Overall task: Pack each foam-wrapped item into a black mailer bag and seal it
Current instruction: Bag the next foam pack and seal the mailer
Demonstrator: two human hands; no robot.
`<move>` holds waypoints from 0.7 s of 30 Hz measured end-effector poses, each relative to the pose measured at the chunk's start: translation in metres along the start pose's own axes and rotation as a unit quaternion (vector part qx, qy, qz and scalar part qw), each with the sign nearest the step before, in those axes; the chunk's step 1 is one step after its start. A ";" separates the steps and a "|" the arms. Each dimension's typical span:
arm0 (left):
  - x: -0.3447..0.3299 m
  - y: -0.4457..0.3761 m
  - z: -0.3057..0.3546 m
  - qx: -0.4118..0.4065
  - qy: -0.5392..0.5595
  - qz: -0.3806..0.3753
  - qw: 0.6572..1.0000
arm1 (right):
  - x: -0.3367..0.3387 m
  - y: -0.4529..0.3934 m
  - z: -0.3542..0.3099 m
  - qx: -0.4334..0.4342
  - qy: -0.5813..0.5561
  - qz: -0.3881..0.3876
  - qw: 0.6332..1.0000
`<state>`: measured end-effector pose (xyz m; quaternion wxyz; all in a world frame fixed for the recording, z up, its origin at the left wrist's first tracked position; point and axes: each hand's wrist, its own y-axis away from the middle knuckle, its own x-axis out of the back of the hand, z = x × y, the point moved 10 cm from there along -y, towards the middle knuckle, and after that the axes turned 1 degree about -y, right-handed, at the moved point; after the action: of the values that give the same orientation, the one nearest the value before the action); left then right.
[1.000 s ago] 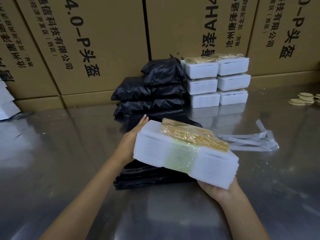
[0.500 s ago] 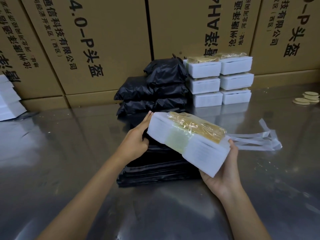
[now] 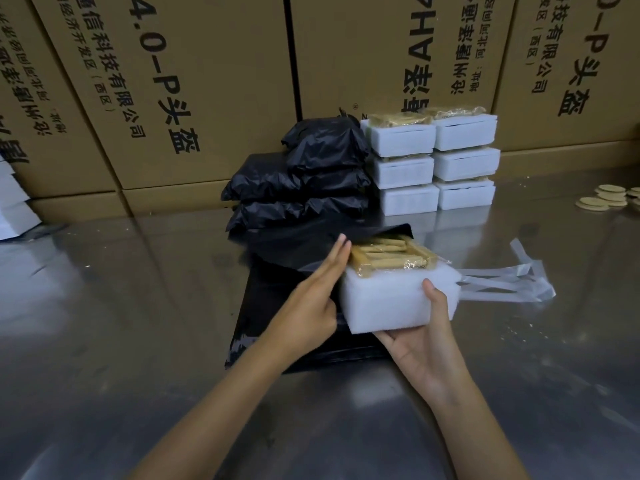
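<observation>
A white foam-wrapped item (image 3: 388,299) with tan sticks under clear film on top is in my right hand (image 3: 426,344), which grips its near end from below. Its far end sits inside the mouth of a black mailer bag (image 3: 294,244). My left hand (image 3: 311,299) holds the bag's upper flap lifted, fingers straight along the item's left side. Under them lies a flat stack of black mailer bags (image 3: 263,327). Packed black bags (image 3: 301,188) are piled behind, next to a stack of foam-wrapped items (image 3: 433,164).
Cardboard cartons (image 3: 207,81) wall off the back of the shiny metal table (image 3: 121,306). Peeled white strips (image 3: 512,282) lie right of the item. Round tan discs (image 3: 606,199) sit far right, white foam pieces (image 3: 14,206) at the left edge.
The item turned end-on and went forward into the bag's mouth. My left hand moved from the item's end to lifting the bag flap. My right hand shifted under the near end.
</observation>
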<state>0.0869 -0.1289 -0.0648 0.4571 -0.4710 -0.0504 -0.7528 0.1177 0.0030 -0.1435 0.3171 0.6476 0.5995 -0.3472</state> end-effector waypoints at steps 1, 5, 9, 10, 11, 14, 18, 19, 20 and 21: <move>-0.006 0.002 0.004 -0.007 0.004 -0.008 1.000 | 0.000 0.000 0.000 0.002 -0.010 0.003 1.000; 0.005 0.006 0.003 0.037 0.043 0.046 0.997 | 0.000 0.000 0.001 0.003 -0.020 -0.001 1.000; 0.065 -0.003 0.011 0.073 0.023 0.240 0.968 | -0.003 0.001 0.009 -0.017 0.010 -0.017 1.000; 0.072 -0.013 0.018 0.067 0.015 0.244 0.967 | -0.005 0.001 0.010 -0.021 0.015 -0.023 0.999; 0.072 -0.027 0.025 0.060 0.004 0.225 0.973 | -0.007 0.001 0.011 -0.023 0.020 -0.030 0.999; 0.047 -0.074 0.041 0.065 -0.053 0.101 0.991 | -0.014 0.003 0.015 -0.030 0.039 -0.054 0.997; 0.006 -0.113 0.046 0.100 -0.127 0.012 0.987 | -0.015 0.005 0.017 -0.046 0.071 -0.066 0.994; 0.003 -0.118 0.043 0.121 -0.123 0.010 0.985 | -0.016 0.005 0.018 -0.053 0.076 -0.071 0.993; 0.002 -0.120 0.039 0.145 -0.114 0.010 0.983 | -0.017 0.005 0.019 -0.060 0.079 -0.078 0.992; 0.002 -0.121 0.036 0.163 -0.108 0.010 0.981 | -0.017 0.006 0.020 -0.065 0.081 -0.083 0.991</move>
<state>0.0214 -0.0415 -0.0005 0.5273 -0.4690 -0.2163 -0.6748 0.1212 -0.0235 -0.1401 0.2792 0.6000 0.6958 -0.2793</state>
